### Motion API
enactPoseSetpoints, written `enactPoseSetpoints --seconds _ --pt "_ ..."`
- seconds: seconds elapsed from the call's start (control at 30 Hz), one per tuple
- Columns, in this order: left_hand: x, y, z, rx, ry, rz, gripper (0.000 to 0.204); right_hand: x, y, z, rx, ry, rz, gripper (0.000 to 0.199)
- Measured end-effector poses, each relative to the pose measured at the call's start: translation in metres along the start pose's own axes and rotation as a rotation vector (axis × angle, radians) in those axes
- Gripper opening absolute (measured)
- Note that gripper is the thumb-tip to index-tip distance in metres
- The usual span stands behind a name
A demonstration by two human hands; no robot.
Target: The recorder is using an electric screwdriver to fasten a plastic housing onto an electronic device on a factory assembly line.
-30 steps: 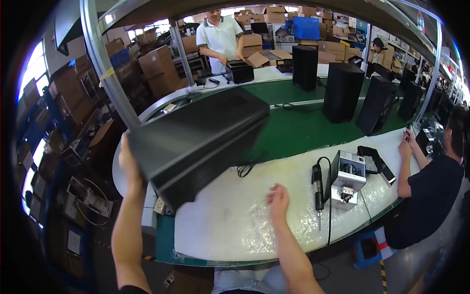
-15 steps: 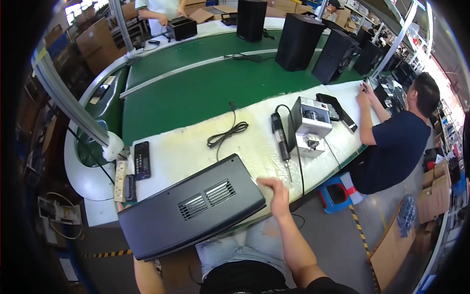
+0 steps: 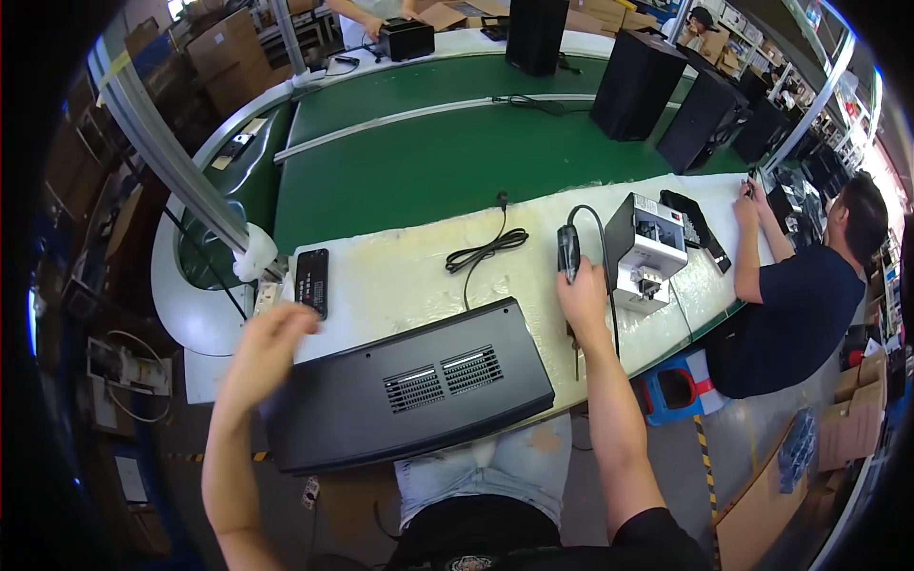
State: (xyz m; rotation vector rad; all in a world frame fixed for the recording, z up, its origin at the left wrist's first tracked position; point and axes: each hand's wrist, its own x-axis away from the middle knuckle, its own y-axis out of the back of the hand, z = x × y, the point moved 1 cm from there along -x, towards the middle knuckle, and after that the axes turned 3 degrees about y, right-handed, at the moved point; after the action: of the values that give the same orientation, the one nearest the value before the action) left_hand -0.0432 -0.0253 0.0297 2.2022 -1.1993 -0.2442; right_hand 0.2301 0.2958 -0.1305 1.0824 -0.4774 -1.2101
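A dark grey speaker cabinet (image 3: 333,411) lies on the bench's near edge, its two slotted vents (image 3: 443,379) facing up. My right hand (image 3: 585,303) is wrapped round the body of a black electric screwdriver (image 3: 568,253), to the right of the cabinet; its thin bit points down toward me. Above the cabinet's left end hangs my left hand (image 3: 259,354), slightly blurred, its fingers loosely bent and apart, with nothing visible in them. The screwdriver's cord loops toward a small grey and white machine (image 3: 650,249), likely a screw feeder, just right of my hand.
A coiled black power cord (image 3: 487,249) lies beyond the cabinet. To the left are a black remote-like handset (image 3: 311,283) and a metal post (image 3: 167,157). Several black speakers (image 3: 640,86) stand on the green conveyor (image 3: 409,171). A co-worker (image 3: 800,295) sits at the right.
My right hand has left the cabinet's right end and taken hold of the screwdriver. My left hand has come up from the cabinet's left end. The cabinet now lies flatter on the bench.
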Motion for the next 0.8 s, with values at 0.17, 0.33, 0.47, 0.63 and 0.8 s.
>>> enactPoseSetpoints --seconds 0.17,0.33,0.47,0.63,0.8 --pt "-0.025 -0.096 -0.078 -0.400 -0.594 0.279 0.060 0.053 0.070 -0.005 -0.561 0.067 -0.255 0.040" --pt "-0.049 -0.131 -0.099 -0.404 -0.482 0.455 0.072 0.046 0.157 -0.061 -1.380 0.217 -0.835 0.043" --pt "-0.049 -0.137 -0.096 -0.335 -0.445 0.388 0.074 0.017 0.179 -0.056 -0.907 0.320 -0.992 0.056" --pt "-0.048 -0.140 -0.104 -0.302 -0.317 0.402 0.073 -0.027 0.145 -0.056 -0.900 0.491 -0.867 0.048" --pt "-0.047 -0.137 -0.095 -0.309 -0.364 0.360 0.072 -0.035 0.129 -0.054 -0.780 0.518 -0.801 0.044"
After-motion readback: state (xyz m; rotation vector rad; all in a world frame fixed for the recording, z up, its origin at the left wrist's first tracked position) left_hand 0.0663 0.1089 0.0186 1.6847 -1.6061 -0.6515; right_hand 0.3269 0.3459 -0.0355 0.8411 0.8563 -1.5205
